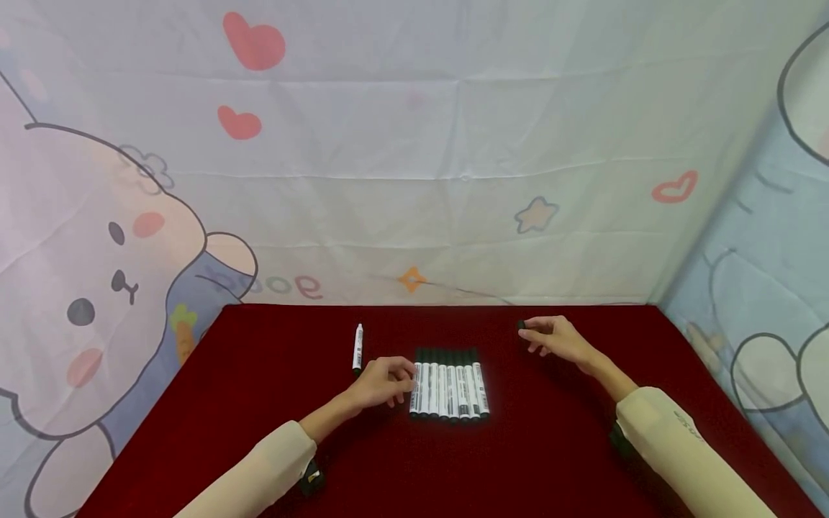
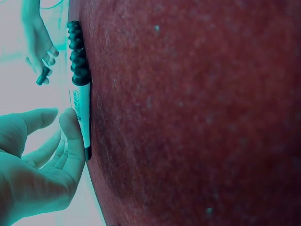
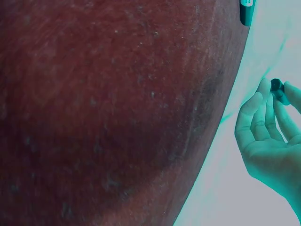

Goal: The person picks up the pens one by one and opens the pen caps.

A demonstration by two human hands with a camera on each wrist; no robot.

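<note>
Several white markers with black caps [image 1: 448,392] lie side by side in a row on the cloth. My left hand [image 1: 383,381] is at the row's left edge, its fingers loosely bent. In the left wrist view a fingertip of the left hand [image 2: 47,174] meets or nearly meets the nearest marker [image 2: 83,108]; contact is hard to tell. Left of the row lies a single marker [image 1: 358,347] without its cap, pale tip pointing away. Off to the right, my right hand [image 1: 558,339] pinches a black marker cap [image 3: 281,92] between thumb and fingers, above the cloth.
Dark red cloth [image 1: 550,460] covers the table. A pale printed curtain [image 1: 453,144] hangs behind the table's back edge and along the right side. Dark wrist devices [image 1: 312,478] show below the sleeves.
</note>
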